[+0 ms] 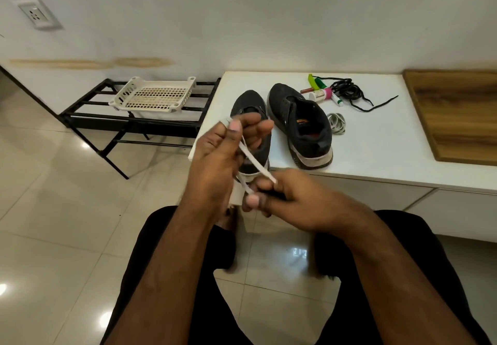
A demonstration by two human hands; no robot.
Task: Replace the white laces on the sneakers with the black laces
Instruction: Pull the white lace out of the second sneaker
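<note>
— White, flat and limp: that white lace (252,160) runs taut between both hands, pinched in the left hand (215,153) up by the thumb tip and in the right hand (285,196) lower down, thumb against curled fingers.

— How would it handle?

— Light and soft, I'd judge; it sags wherever the fingers don't hold it. Best wound or folded between the two pinches.

— And the sneakers (298,124)?

— Beyond the left fingertips on the white cabinet top (376,140), both seemingly unlaced. Another pale lace coil (337,124) lies just beside the right shoe.

— The black laces (349,92)?

— Farther back, well past both hands, in a loose tangle. Take them by the stiff tips for threading.
</note>
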